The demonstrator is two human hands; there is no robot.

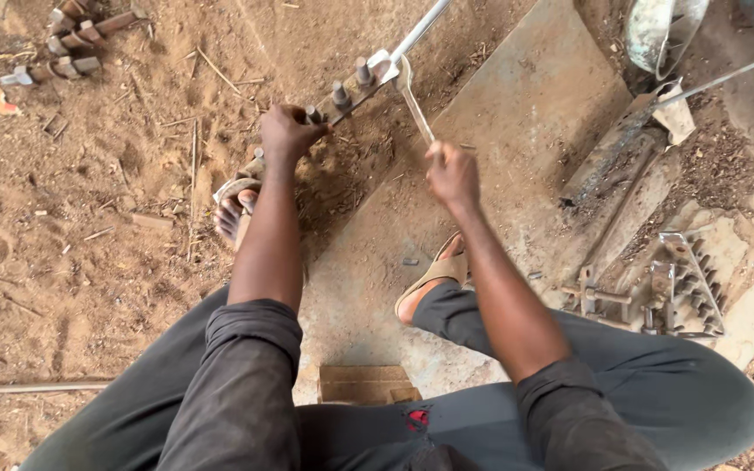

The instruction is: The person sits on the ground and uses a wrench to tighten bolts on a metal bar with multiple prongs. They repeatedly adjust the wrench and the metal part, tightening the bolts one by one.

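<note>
Rod (pixel 415 109) gripped in right hand (pixel 452 174) fingers.

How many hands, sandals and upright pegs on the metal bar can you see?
Hands: 2, the left hand with its grip on the metal bar and the right hand with its grip on the bent rod.
Sandals: 2, the left sandal and the right sandal.
Upright pegs: 3.
Total: 7.
</note>
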